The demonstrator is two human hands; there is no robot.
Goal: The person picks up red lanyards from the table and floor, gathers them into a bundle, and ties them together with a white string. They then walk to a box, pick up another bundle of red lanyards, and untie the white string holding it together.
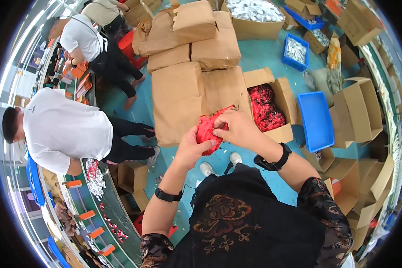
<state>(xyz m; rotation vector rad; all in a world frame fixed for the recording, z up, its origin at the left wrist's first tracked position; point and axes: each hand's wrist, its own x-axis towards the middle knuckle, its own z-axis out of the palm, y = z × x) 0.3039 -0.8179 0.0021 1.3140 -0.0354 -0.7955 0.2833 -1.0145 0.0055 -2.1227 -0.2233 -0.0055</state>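
A bundle of red stringy pieces (207,127) hangs in front of my chest, held between both hands. My left hand (190,147) grips it from below and the left. My right hand (236,128) pinches its top right side with the fingers closed on it. Each of my wrists wears a black band. Just beyond my right hand stands an open cardboard box (283,94) filled with more of the same red pieces (264,107).
Stacked brown paper sacks (187,58) lie ahead on the teal floor. Blue bins (315,119) and open cartons (357,111) stand at the right. At the left, a person in a white shirt (62,129) sits by a conveyor (98,210); another person (89,44) sits farther back.
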